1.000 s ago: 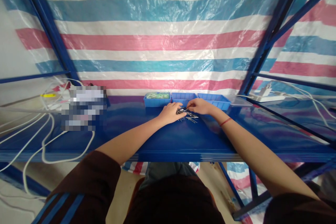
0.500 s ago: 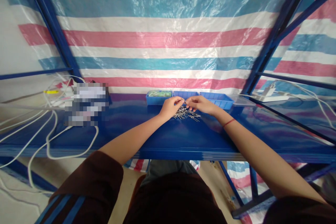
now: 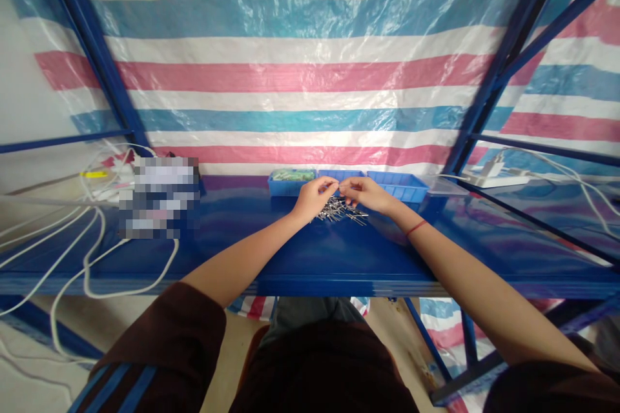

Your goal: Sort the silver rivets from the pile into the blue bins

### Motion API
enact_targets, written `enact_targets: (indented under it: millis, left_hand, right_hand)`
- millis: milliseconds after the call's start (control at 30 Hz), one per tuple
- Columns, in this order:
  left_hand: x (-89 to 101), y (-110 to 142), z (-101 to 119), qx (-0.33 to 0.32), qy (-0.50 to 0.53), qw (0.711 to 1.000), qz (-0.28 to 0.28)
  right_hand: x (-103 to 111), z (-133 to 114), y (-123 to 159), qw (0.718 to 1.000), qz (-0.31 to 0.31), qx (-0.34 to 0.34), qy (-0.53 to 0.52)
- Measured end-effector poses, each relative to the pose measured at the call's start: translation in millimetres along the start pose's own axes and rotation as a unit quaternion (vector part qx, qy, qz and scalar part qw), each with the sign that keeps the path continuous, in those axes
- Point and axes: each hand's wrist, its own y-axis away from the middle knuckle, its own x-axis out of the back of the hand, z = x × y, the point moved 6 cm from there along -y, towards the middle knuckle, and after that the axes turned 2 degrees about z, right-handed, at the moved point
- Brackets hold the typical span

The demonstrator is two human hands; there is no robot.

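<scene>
Metal pile: the pile of thin metal pieces (image 3: 334,209) lay loose on the blue table (image 3: 232,219), its pieces pointing in mixed directions; it served as your reference for every position below.
Left hand: you held your left hand (image 3: 311,199) over the left edge of the pile, thumb and forefinger drawn together at the tips.
Right hand: you held your right hand (image 3: 367,193) over the far right part of the pile, thumb and forefinger bent toward each other, the other fingers curled below.
Fingertips: both sets met or nearly met just above the pile; you could not tell whether they were clamped on a piece, the detail being too small.
Left bin: the blue left bin (image 3: 285,190), beyond and left of the pile, held green-and-white items (image 3: 293,175).
Other bins: the middle bin (image 3: 341,174) stood directly beyond the pile, the right bin (image 3: 404,195) beyond and right.
Progress: your handling appeared under way; many pieces remained in the pile, and the number already finished could not be judged.
</scene>
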Motion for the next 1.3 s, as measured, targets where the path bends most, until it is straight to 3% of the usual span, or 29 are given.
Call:
enact_targets:
  millis: [200,367,533,600,667,733,833,967,1033,1167,1300]
  left_hand:
    - [2.0,-3,-8,0.023,-0.022,0.999,0.013]
    - [-0.9,-2,-14,0.042,-0.064,0.997,-0.010]
    - [-4.0,2,-10,0.016,-0.166,0.984,-0.056]
    - [-7.0,4,-8,-0.005,-0.207,0.974,-0.088]
    - [-10.4,7,-7,-0.019,-0.251,0.960,-0.122]
    - [-13.8,9,-7,-0.027,-0.286,0.946,-0.152]
    - [-17.5,11,-11,-0.022,-0.308,0.933,-0.182]
    - [-17.7,11,-12,-0.015,-0.315,0.932,-0.181]
    - [-16.6,10,-12,-0.012,-0.312,0.934,-0.173]
    - [-15.9,9,-11,-0.018,-0.292,0.942,-0.165]
    - [-14.4,8,-12,-0.028,-0.274,0.951,-0.141]
  right_hand:
    - [8,-20,3,0.991,0.089,0.099,0.034]
    - [15,-33,6,0.961,0.152,0.147,0.180]
    - [65,-28,17,0.894,0.315,0.122,0.294]
    - [85,-19,23,0.852,0.371,0.075,0.361]
    - [98,-8,27,0.821,0.383,0.021,0.424]
    - [101,-1,27,0.810,0.369,-0.004,0.457]
    - [89,1,18,0.848,0.299,0.025,0.437]
    - [39,-3,2,0.926,0.087,0.087,0.356]
    - [11,-4,1,0.941,-0.003,0.115,0.317]
    - [-17,-4,0,0.925,-0.024,0.140,0.353]
    - [-19,-1,-1,0.913,-0.015,0.140,0.383]
